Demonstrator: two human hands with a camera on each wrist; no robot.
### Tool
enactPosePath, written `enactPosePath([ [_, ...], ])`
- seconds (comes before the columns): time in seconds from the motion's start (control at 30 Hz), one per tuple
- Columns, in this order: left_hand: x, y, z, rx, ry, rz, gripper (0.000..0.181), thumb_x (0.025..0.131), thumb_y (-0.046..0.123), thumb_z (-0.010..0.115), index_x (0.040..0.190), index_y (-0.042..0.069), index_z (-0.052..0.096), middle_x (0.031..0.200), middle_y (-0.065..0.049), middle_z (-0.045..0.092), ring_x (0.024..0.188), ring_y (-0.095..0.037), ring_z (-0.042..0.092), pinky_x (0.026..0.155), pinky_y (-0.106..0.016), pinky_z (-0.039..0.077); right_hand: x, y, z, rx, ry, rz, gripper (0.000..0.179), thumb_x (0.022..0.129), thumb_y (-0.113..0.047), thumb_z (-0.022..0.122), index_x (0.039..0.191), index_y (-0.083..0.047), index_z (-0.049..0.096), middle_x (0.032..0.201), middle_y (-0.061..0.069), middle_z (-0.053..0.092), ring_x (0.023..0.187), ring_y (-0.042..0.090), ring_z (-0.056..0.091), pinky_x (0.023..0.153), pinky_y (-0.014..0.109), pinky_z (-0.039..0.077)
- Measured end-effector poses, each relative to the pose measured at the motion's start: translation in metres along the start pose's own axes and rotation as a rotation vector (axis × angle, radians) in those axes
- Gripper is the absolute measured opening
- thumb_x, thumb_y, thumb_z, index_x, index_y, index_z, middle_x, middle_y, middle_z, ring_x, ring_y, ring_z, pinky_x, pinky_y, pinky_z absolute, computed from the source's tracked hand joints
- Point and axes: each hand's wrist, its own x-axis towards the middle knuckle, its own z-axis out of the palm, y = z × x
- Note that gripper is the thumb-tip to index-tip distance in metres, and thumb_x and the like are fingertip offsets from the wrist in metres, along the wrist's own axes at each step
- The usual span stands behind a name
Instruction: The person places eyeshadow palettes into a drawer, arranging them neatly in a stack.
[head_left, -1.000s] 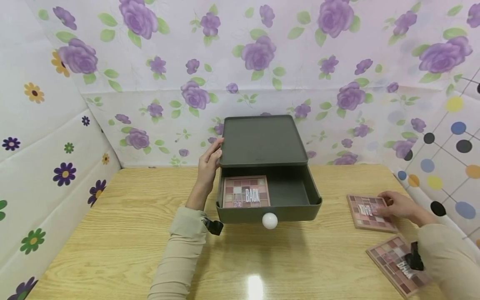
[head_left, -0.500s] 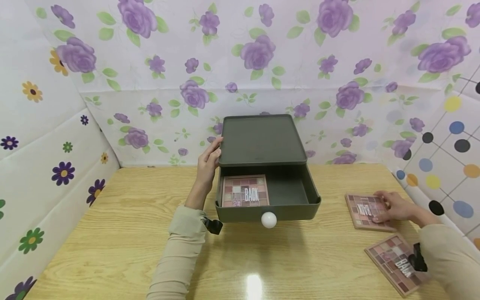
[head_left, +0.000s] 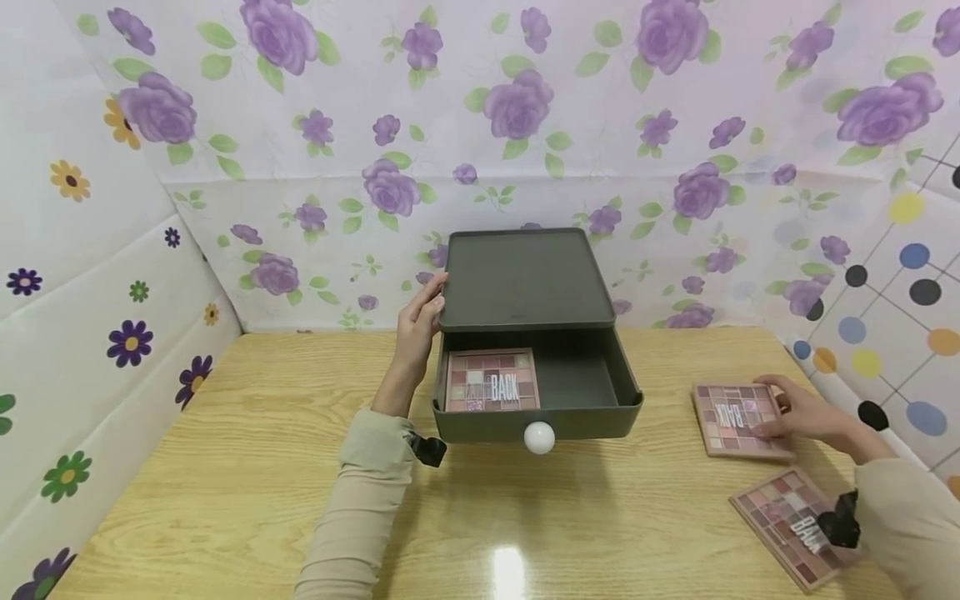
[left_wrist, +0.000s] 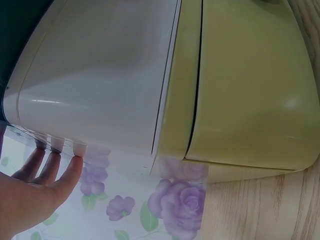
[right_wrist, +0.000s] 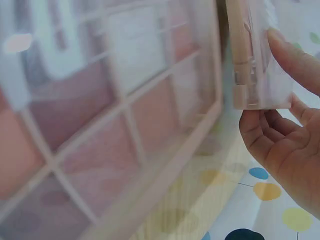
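Observation:
A drawer box with a dark grey-green top [head_left: 525, 279] stands at the back middle, its top drawer [head_left: 487, 427] pulled out. Inside the drawer, on the left, lies a pink eyeshadow palette [head_left: 491, 381]. My left hand [head_left: 415, 337] rests its fingertips against the box's left side [left_wrist: 100, 90]; they show straight in the left wrist view. On the right, my right hand [head_left: 813, 419] pinches the right edge of another eyeshadow palette [head_left: 723, 421], thumb on top and fingers curled under, as the right wrist view shows. A nearer eyeshadow palette [head_left: 780, 517] lies partly beneath my right wrist.
A white round knob [head_left: 539, 437] sticks out from the drawer's front. Flowered sheeting [head_left: 465, 100] hangs behind the wooden table [head_left: 262, 467], and patterned side sheets [head_left: 885, 333] border it left and right. Each wrist carries a small black camera [head_left: 838, 521].
My right hand has shifted a little to the right, from fingers spread over the palette to a pinch on its right edge. That palette looks slightly raised. The left hand has stayed put.

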Motion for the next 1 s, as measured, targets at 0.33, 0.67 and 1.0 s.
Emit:
enactPosePath([
  [0.33, 0.000, -0.001, 0.000, 0.011, -0.005, -0.002, 0.047, 0.091, 0.020, 0.044, 0.135, 0.002, 0.043, 0.142, -0.011, 0.036, 0.119, -0.021, 0.043, 0.082, -0.027, 0.044, -0.011, -0.013, -0.009, 0.154, 0.001, -0.026, 0.082, 0.080, -0.013, 0.068, 0.136, 0.008, 0.012, 0.108, 0.031, 0.043, 0.082, 0.023, 0.056, 0.066, 0.034, 0.049],
  [0.67, -0.001, 0.001, 0.000, 0.005, -0.002, 0.000, 0.047, 0.092, 0.018, 0.043, 0.135, 0.001, 0.043, 0.143, -0.013, 0.034, 0.119, -0.022, 0.042, 0.078, -0.025, 0.045, -0.018, -0.017, -0.013, 0.102, 0.046, -0.037, 0.078, 0.082, -0.017, 0.067, 0.137, 0.005, 0.017, 0.115, 0.034, 0.042, 0.088, 0.025, 0.057, 0.068, 0.033, 0.050],
  [1.0, -0.001, 0.003, 0.002, 0.011, -0.002, -0.004, 0.045, 0.093, 0.016, 0.042, 0.135, 0.001, 0.043, 0.142, -0.011, 0.036, 0.115, -0.018, 0.045, 0.078, -0.024, 0.045, -0.033, -0.040, -0.016, 0.011, 0.120, -0.068, 0.075, 0.083, -0.019, 0.065, 0.138, 0.005, 0.020, 0.117, 0.035, 0.042, 0.088, 0.020, 0.055, 0.068, 0.033, 0.049],
])
